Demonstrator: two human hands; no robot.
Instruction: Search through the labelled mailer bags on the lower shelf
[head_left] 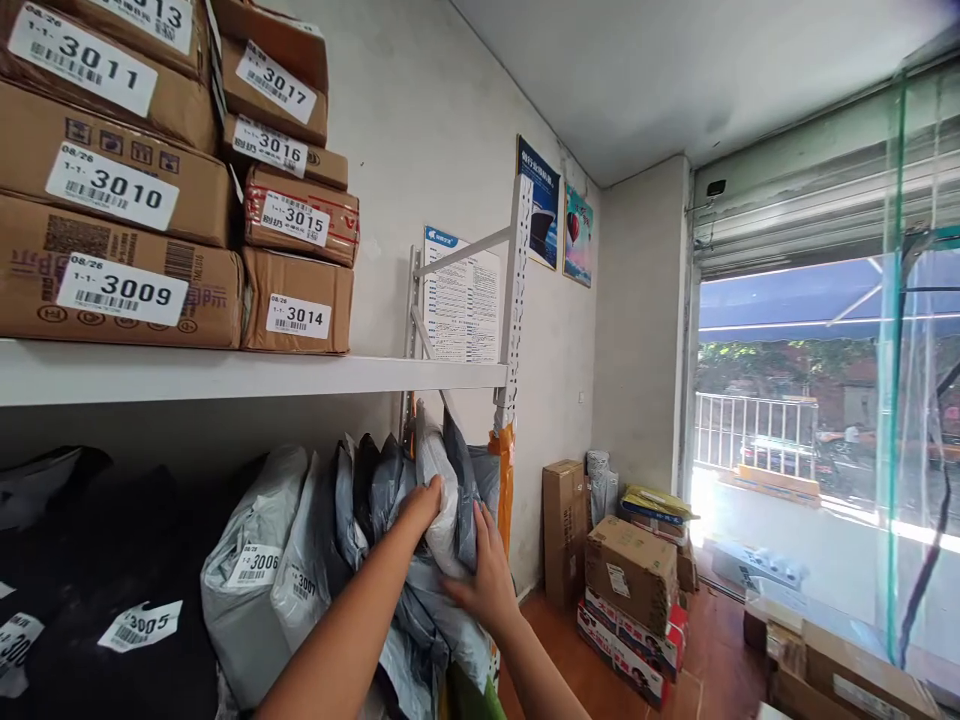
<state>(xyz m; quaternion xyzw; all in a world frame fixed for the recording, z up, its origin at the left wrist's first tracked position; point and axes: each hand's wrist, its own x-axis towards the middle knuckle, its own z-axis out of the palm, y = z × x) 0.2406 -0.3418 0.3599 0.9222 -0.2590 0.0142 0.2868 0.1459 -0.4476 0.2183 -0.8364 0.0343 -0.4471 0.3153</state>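
Note:
My left hand point(420, 505) reaches in among the upright grey and white plastic mailer bags point(442, 490) on the lower shelf and grips the edge of a white one. Beside it, my right hand point(487, 570) presses flat with spread fingers against the outermost grey bag point(469, 520) at the row's right end. Further left in the same row stand labelled bags numbered 3006 point(255, 565) and 3007 point(304, 583), and a black bag numbered 3005 point(142, 625).
Above, a white shelf board point(247, 375) carries stacked cardboard boxes point(296, 300) numbered 3009 to 3017. The white shelf upright point(514, 300) stands right of my hands. More boxes point(630, 570) lie on the wooden floor by the wall. A glass panel point(911, 400) and bright open shopfront are at right.

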